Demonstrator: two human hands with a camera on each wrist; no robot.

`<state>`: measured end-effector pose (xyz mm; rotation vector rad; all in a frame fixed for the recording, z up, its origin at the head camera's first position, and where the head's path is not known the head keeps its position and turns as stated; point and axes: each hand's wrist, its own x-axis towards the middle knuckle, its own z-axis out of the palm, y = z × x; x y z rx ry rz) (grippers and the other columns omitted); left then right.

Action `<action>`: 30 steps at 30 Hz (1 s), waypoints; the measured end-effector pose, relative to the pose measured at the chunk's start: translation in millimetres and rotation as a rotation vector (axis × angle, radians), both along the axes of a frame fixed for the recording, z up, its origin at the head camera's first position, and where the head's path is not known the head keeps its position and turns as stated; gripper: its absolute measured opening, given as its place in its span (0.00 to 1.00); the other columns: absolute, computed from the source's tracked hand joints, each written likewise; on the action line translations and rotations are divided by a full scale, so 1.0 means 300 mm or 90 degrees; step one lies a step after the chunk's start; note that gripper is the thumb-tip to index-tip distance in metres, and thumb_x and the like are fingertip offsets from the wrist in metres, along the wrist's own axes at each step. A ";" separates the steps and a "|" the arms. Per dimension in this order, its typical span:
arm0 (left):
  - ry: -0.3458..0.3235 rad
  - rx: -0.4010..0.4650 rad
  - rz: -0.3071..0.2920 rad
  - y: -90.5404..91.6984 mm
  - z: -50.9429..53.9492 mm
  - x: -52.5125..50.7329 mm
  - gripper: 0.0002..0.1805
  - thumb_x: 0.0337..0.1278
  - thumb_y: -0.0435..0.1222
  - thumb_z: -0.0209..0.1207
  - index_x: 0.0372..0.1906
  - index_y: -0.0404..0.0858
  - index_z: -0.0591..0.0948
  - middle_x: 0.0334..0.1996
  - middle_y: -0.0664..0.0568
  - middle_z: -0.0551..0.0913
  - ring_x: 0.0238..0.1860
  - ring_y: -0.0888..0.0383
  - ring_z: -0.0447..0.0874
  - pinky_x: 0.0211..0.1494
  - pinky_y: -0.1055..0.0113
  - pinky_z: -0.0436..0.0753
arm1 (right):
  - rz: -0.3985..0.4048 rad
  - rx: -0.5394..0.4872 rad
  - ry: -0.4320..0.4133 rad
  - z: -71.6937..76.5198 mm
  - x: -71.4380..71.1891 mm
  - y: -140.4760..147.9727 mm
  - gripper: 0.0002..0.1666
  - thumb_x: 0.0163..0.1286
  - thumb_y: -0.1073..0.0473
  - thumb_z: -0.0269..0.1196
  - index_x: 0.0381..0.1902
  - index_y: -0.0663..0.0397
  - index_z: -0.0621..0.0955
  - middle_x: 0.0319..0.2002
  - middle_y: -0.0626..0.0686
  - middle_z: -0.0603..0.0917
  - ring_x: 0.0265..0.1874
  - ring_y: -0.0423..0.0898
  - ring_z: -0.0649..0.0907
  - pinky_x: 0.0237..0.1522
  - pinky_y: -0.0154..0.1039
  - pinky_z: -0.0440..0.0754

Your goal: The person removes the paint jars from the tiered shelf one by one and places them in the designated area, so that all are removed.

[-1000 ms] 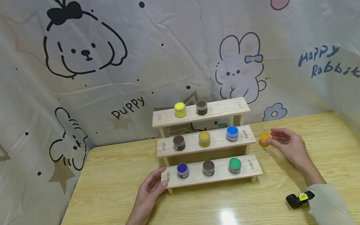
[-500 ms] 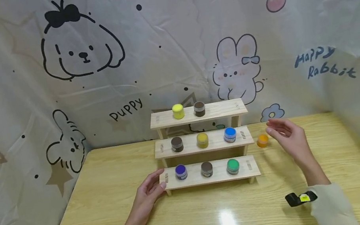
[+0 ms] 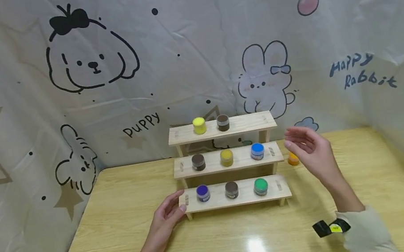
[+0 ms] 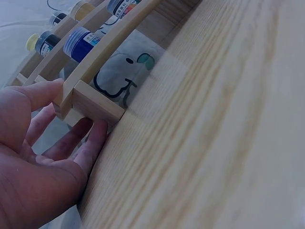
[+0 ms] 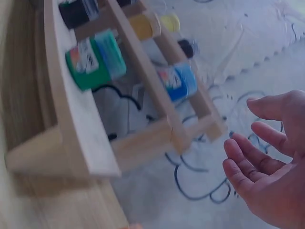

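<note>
A three-tier wooden display stand point(image 3: 235, 201) bears small paint jars. My left hand point(image 3: 166, 220) holds the left end of its lowest tier; in the left wrist view the thumb lies on the board and fingers reach under its end. My right hand point(image 3: 312, 154) hovers right of the stand, fingers loosely bent, nothing in them. Partly hidden behind it, an orange jar point(image 3: 293, 159) sits on the table. Purple point(image 3: 203, 193), dark point(image 3: 231, 189) and green point(image 3: 261, 186) jars line the lowest tier. The middle tier has dark point(image 3: 198, 162), ochre point(image 3: 226, 157) and blue point(image 3: 257, 151) jars.
On the top tier stand a yellow jar point(image 3: 199, 125) and a dark brown jar point(image 3: 223, 122), both left of its right end. Behind the wooden table point(image 3: 123, 230) hangs a pale printed curtain point(image 3: 188, 47), which also closes off both sides.
My right hand has let go of the orange jar, lifted off it and moved slightly left over it. The left hand stays at the stand's end.
</note>
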<state>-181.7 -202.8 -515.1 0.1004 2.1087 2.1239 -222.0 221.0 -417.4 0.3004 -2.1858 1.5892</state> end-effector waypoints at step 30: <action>-0.013 -0.009 0.019 0.008 0.001 0.002 0.28 0.70 0.37 0.64 0.72 0.42 0.74 0.71 0.41 0.70 0.69 0.45 0.72 0.59 0.65 0.81 | 0.138 0.027 -0.023 0.161 -0.237 -0.318 0.29 0.68 0.58 0.72 0.63 0.65 0.78 0.55 0.62 0.82 0.56 0.56 0.81 0.64 0.49 0.78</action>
